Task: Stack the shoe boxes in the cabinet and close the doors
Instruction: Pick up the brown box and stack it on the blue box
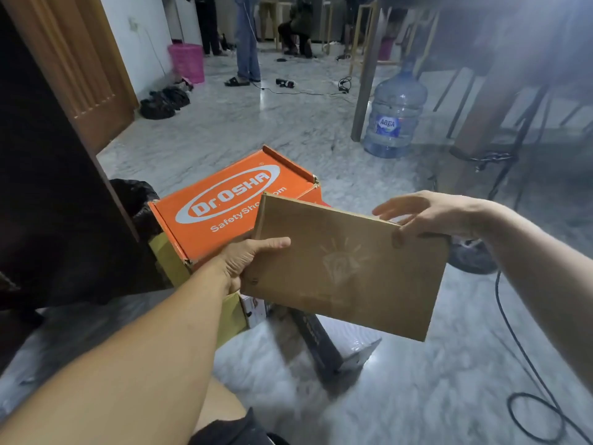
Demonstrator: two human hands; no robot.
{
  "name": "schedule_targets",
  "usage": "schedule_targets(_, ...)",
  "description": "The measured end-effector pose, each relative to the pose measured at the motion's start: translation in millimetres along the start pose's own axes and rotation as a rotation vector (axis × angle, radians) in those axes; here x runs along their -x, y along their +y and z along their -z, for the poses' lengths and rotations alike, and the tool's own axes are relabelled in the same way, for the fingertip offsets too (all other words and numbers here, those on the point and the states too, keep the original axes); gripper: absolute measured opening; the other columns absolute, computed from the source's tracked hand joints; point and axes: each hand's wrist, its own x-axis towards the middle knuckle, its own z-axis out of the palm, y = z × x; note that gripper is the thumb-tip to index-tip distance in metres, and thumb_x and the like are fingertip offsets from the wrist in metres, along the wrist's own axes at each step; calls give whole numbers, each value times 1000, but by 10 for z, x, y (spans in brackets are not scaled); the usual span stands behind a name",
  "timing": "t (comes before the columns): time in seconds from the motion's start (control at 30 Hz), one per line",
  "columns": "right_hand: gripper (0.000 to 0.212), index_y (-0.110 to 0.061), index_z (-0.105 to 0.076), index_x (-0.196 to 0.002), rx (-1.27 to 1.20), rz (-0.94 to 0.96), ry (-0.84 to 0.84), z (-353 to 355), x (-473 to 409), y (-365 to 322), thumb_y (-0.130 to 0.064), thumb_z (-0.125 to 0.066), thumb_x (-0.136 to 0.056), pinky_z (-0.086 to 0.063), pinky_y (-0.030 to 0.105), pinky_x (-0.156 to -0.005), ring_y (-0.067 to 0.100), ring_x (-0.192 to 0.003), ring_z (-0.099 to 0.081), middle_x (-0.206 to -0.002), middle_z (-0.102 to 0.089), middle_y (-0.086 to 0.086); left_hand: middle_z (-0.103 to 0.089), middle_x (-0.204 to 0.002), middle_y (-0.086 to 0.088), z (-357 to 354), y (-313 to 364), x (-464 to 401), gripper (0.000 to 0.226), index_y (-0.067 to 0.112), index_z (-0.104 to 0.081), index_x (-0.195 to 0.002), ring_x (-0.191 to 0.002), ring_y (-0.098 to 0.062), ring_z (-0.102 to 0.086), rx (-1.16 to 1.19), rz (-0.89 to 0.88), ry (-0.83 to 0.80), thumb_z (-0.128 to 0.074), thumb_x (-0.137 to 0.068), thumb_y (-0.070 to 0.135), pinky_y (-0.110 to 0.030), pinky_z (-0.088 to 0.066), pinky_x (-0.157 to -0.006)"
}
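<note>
A plain brown cardboard shoe box [346, 271] hangs in the air in front of me, tilted down to the right. My left hand [247, 258] grips its left edge, thumb lying on top. My right hand [426, 216] holds the far right corner, thumb on the lid and fingers spread behind. Behind it an orange shoe box [224, 203] with white lettering lies on top of a yellow box [170, 261]. A white and black box [337, 345] lies on the floor below the brown one. A dark wooden cabinet door [48, 187] stands open at the left.
A large water jug [393, 114] stands by a table leg [365, 75] on the marble floor. Black cables [526, 364] trail at the right. Black bags [163, 101], a pink basket [187, 61] and people's legs [247, 43] are far back.
</note>
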Motion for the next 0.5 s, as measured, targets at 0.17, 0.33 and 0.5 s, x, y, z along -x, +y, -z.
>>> schedule_targets(0.17,82,-35,-50,-125,-172,-12,491,-246,-18,17,-52,-88,-55,-60,49,-66,28,-92,-67,-119,-58,-1,-75,-97,-15,107,123,122,57,13,-74,-99,-77,-28,-72,127,-108,123,-89,-47,31,-41,-59,-69)
schedule_targets(0.33,99,-39,-41,-125,-382,127,559,-376,-63,-219,-51,-91,-39,-60,54,-65,28,-98,-67,-115,-64,6,-74,-101,-16,312,392,405,79,13,-72,-109,-94,-35,-71,136,-207,191,-95,-38,39,-55,-55,-86)
schedule_targets(0.5,74,-16,-38,-126,-428,280,544,-443,-20,-794,-19,-86,-70,-59,43,-69,21,-93,-68,-110,-63,2,-74,-103,-13,722,710,803,74,10,-72,-105,-99,-32,-69,120,-292,306,-91,-43,44,-49,-53,-91)
